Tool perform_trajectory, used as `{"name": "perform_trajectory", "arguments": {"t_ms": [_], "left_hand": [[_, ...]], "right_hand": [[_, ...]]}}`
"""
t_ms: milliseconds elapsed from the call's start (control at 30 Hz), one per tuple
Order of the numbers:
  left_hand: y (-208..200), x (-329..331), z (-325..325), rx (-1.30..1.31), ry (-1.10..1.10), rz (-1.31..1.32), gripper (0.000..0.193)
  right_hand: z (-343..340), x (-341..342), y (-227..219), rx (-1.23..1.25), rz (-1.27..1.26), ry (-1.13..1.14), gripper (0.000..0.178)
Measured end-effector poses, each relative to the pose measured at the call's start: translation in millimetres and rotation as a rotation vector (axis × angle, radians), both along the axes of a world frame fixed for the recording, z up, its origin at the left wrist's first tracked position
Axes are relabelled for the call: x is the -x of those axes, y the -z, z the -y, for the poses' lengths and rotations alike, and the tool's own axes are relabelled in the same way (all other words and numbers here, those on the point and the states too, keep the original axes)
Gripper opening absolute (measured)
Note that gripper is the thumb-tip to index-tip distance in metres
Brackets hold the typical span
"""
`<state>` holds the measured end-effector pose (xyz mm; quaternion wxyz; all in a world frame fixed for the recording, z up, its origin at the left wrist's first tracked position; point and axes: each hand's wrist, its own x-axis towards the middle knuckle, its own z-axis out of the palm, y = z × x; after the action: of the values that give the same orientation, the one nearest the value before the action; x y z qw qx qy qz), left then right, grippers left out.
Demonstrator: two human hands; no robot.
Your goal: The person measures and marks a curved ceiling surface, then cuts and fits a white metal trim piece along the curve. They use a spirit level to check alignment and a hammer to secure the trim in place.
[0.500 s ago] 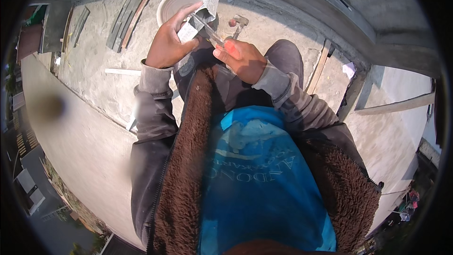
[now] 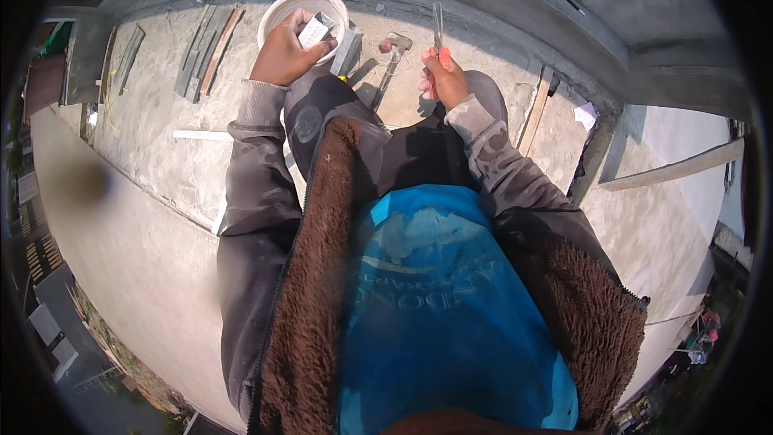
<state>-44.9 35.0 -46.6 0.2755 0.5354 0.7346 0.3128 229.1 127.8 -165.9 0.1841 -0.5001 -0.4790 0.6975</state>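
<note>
Left hand: the hand [image 2: 291,53] is closed around a white packet [image 2: 315,31], fingers curled over it.
Packet: in the left hand's grip, seen across the mouth of the bucket [image 2: 270,16]; whether it sits above the rim or below it, I cannot tell.
Right hand: the hand [image 2: 445,81] grips the orange handle of a slim tool [image 2: 438,39], its pale blade pointing away from the body, well apart from the packet.
Hammer: the hammer [image 2: 394,43] lies on the floor [image 2: 165,105] between the two hands, a small red thing [image 2: 385,47] beside its head.
Strips: long narrow strips [image 2: 211,52] lie left of the bucket.
Paper: a pale sheet [image 2: 585,116] lies far right.
</note>
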Motion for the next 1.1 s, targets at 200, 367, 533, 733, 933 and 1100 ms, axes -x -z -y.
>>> {"name": "perform_trajectory", "arguments": {"t_ms": [200, 367, 533, 733, 933, 1100], "left_hand": [[6.9, -9.4, 6.7, -0.052, 0.037, -0.017, 0.06], [20.9, -29.0, 30.3, -0.26, -0.026, 0.081, 0.054], [17.0, -51.1, 23.3, -0.403, -0.05, -0.093, 0.043], [30.4, -81.2, 21.5, -0.489, -0.255, -0.289, 0.035], [72.8, -61.2, 1.7, -0.506, -0.317, -0.137, 0.03], [77.4, -22.2, -30.7, -0.333, -0.386, -0.211, 0.037]], "right_hand": [[-49.4, 22.6, 123.2, -0.186, 0.691, 0.013, 0.084], [-60.7, 36.9, 131.7, -0.159, 0.982, -0.148, 0.103], [-69.8, 24.9, 119.4, -0.338, 0.973, -0.254, 0.1], [-62.6, -7.2, 102.0, -0.698, 0.561, -0.042, 0.039], [-194.6, -107.3, 29.9, -1.13, 0.792, 0.422, 0.029], [-287.8, -156.7, 6.2, -0.961, 1.178, 0.271, 0.04]]}}
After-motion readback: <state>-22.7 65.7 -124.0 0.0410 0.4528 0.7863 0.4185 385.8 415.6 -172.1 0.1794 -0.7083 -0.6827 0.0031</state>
